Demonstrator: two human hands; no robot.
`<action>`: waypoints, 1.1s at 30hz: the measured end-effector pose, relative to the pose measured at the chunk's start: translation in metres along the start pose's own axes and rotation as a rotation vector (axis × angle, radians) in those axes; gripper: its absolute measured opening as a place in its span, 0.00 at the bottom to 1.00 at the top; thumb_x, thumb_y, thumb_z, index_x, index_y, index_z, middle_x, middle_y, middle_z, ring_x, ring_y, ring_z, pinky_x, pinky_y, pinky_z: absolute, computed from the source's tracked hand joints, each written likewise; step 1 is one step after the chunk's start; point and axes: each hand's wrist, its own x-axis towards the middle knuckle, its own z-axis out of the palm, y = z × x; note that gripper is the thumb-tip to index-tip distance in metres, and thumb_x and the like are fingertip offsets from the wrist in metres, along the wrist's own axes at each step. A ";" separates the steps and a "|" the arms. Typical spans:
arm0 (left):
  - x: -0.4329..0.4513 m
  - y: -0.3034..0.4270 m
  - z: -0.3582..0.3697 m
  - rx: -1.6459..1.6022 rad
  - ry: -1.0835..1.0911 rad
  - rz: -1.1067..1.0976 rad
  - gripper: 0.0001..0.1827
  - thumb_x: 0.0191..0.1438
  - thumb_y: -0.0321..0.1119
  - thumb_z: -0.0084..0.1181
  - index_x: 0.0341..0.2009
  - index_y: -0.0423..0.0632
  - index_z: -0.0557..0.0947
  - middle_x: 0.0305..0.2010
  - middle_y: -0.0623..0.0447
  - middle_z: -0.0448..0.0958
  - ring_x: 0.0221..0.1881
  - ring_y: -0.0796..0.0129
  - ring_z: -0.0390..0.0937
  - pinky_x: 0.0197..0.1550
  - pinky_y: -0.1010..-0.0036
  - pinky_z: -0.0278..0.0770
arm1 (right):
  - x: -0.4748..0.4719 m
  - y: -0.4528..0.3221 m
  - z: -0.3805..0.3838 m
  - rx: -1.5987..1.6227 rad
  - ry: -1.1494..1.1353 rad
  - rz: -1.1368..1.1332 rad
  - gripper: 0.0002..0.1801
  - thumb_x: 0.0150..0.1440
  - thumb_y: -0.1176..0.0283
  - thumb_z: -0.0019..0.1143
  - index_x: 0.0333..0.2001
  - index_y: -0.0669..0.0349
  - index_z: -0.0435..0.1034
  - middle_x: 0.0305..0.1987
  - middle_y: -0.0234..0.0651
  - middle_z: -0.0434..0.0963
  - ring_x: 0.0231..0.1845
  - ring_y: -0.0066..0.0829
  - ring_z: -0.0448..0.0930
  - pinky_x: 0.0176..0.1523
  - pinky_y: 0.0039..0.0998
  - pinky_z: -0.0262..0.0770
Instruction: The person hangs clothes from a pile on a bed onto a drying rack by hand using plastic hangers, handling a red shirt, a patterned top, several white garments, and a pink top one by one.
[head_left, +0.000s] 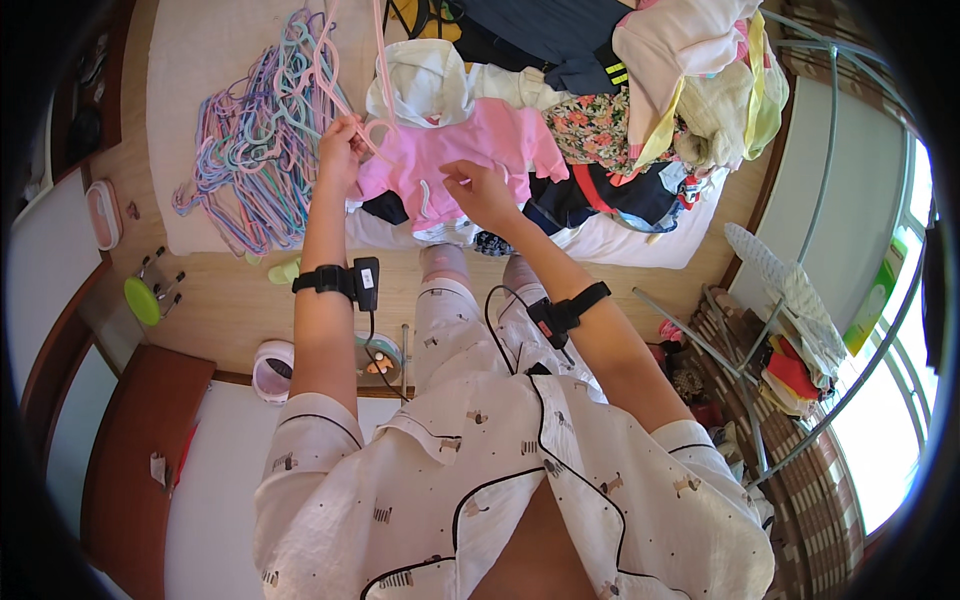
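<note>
My left hand (343, 150) grips a pink plastic clothes hanger (382, 75), which rises past the top edge of the view. Its lower end hangs over a pink hooded sweatshirt (442, 161) with a white hood (420, 79) and a short white drawstring. The sweatshirt lies spread on the bed in front of me. Above its right part is my right hand (484, 195), fingers curled loosely with nothing visible in them; whether it touches the fabric is unclear. Left of my left hand lies a large heap of pastel plastic hangers (259, 150).
Piled clothes lie to the right: a floral garment (592, 127), a pale pink top (682, 45), a dark garment (540, 37). They rest on a bed with a pale sheet (180, 60). A metal rack (821, 150) stands at right; a green stool (142, 300) is on the left floor.
</note>
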 end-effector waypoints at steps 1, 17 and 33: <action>0.005 0.001 -0.001 0.049 0.067 0.047 0.05 0.62 0.33 0.52 0.38 0.47 0.79 0.26 0.60 0.72 0.24 0.77 0.67 0.28 0.80 0.71 | -0.002 0.004 0.000 0.006 0.005 -0.004 0.14 0.56 0.73 0.53 0.47 0.61 0.74 0.36 0.38 0.80 0.33 0.30 0.80 0.38 0.30 0.76; -0.019 0.004 0.003 -0.051 0.250 0.121 0.05 0.59 0.31 0.58 0.30 0.48 0.78 0.21 0.60 0.71 0.21 0.77 0.69 0.26 0.81 0.73 | -0.015 0.015 -0.002 -0.040 0.027 0.019 0.14 0.56 0.73 0.55 0.47 0.62 0.74 0.34 0.40 0.81 0.33 0.34 0.82 0.40 0.31 0.77; -0.057 0.004 0.017 0.099 0.079 0.036 0.09 0.56 0.31 0.61 0.37 0.42 0.76 0.25 0.56 0.75 0.23 0.74 0.73 0.27 0.80 0.74 | 0.082 -0.039 0.070 -0.339 0.000 -0.177 0.25 0.39 0.63 0.68 0.43 0.58 0.73 0.50 0.55 0.67 0.54 0.54 0.70 0.55 0.43 0.71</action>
